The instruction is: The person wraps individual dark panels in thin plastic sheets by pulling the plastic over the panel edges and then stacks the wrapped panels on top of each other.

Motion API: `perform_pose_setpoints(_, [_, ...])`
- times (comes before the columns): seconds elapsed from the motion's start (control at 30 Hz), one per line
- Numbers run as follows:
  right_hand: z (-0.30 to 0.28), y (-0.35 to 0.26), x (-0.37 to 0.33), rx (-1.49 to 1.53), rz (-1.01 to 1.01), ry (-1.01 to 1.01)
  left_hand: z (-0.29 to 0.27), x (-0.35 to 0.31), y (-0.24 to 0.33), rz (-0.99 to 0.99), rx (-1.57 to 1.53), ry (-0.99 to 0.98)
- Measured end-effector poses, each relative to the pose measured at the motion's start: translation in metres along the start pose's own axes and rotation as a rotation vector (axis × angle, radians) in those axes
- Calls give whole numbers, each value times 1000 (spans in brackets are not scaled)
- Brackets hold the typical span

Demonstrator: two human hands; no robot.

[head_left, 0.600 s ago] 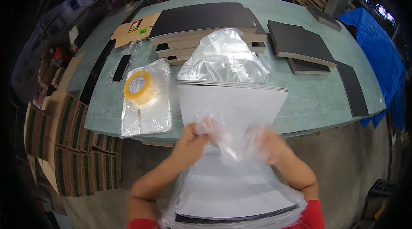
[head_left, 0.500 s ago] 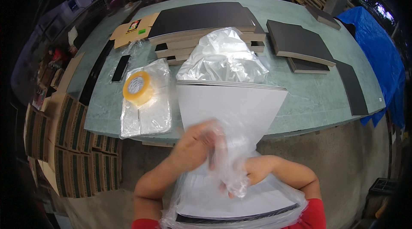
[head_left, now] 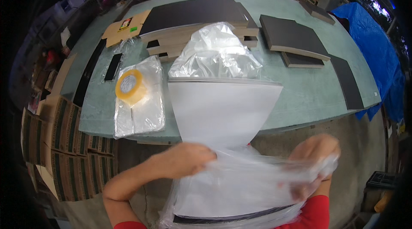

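While white sheets (head_left: 227, 197) sit in the near bag (head_left: 257, 167), left hand (head_left: 194, 159) has fingers curled tight on its left edge, right hand (head_left: 315, 158) clutches the right, kinda blurry.

Thin, wrinkled clear plastic film (head_left: 249, 175) looks glossy over smooth, matt white sheets (head_left: 225, 111) like paper or card; the tape roll (head_left: 137, 95) is shiny plastic, the tabletop (head_left: 296, 96) smooth, the boxes (head_left: 64, 128) matt brown cardboard, the tarp (head_left: 370, 53) creased plastic
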State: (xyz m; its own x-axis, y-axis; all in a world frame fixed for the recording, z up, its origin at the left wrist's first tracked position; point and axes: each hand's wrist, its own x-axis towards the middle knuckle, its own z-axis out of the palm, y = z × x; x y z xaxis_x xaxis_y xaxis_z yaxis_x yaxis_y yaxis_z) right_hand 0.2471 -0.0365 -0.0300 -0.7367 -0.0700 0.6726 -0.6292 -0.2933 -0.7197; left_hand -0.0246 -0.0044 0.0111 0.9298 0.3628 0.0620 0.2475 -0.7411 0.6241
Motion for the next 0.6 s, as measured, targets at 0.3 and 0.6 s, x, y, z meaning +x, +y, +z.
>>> perform_pose_setpoints(0.3, [8, -18, 27, -1948, 1610, -71, 2, -9, 36, -37, 287, -415])
perform_pose_setpoints(0.6, [57, 3, 69, -1230, 1014, 55, -9, -30, 1, -230, 924, 95])
